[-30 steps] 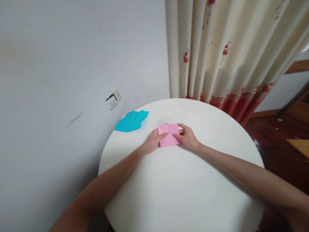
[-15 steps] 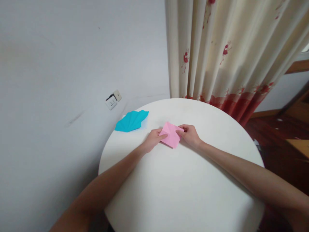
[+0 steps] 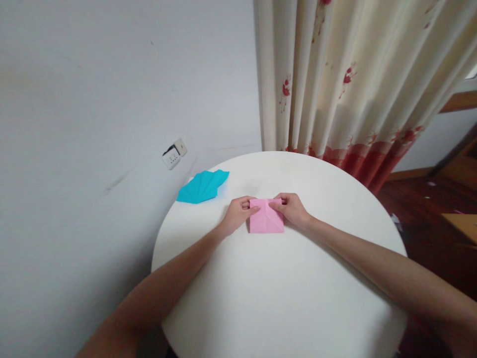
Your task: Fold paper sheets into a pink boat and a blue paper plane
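Squaring the pink paper [image 3: 266, 222] from its diamond tilt, your left hand [image 3: 237, 214] and right hand [image 3: 293, 209] each pinch a far corner. It now lies flat on the worktop [image 3: 283, 298], creases showing, ready for folding; the blue fan [image 3: 203, 186] sits at 10 o'clock.

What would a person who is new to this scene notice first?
The pink folded paper lies at the middle of the round white table, pinched at its far corners by the left hand and the right hand. A blue pleated paper fan lies at the table's far left edge.

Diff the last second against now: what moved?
The pink folded paper was turned on the table from square through a diamond tilt, now square again, slightly nearer. Left hand and right hand kept pinching its far corners. Blue pleated paper unmoved.
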The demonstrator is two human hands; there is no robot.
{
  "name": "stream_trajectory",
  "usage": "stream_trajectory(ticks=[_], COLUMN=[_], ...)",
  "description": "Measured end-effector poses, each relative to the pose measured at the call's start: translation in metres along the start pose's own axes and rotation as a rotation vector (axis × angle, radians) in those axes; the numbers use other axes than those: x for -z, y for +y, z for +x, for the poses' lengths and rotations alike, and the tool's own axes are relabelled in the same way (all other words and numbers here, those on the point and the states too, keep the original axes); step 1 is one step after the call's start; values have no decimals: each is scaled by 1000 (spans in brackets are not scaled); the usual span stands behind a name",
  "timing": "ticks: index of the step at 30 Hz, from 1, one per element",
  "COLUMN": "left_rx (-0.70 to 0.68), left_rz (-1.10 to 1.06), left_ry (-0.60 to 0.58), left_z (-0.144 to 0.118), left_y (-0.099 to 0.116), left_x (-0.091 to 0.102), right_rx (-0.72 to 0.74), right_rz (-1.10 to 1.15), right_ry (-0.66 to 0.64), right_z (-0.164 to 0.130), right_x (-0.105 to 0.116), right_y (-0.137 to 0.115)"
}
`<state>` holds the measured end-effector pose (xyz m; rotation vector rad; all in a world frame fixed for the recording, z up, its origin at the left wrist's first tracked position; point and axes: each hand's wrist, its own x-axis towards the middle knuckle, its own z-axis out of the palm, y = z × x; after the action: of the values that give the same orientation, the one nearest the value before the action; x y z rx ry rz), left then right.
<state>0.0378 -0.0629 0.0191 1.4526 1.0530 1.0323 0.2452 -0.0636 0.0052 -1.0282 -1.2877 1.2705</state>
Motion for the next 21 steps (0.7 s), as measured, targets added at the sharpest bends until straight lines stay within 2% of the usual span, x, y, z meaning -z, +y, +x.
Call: stream_trajectory(ticks=[4,7,10,13,16,19,21], left_rx=[55,101,90,25,-41,-115,-172], left_rz=[-104,-104,-32,80,175,273,398], left_ry=[-87,-125,-54,35,51,52,96], left_z=[-2,-2,1,3,4,4,4], left_y=[1,-2,-6,-6,-4,-5,-8], left_x=[-2,-1,2,5,6,5,5], right_rx=[33,31,38,31,29,40,42], right_rz=[61,62,-9,-69,-118,-181,-225], right_ry=[85,128,118,33,-45,-45,-15], right_z=[3,5,4,1,-3,-4,-3], right_x=[0,1,2,1,-1,-1,0], right_y=[4,6,7,4,1,-1,1])
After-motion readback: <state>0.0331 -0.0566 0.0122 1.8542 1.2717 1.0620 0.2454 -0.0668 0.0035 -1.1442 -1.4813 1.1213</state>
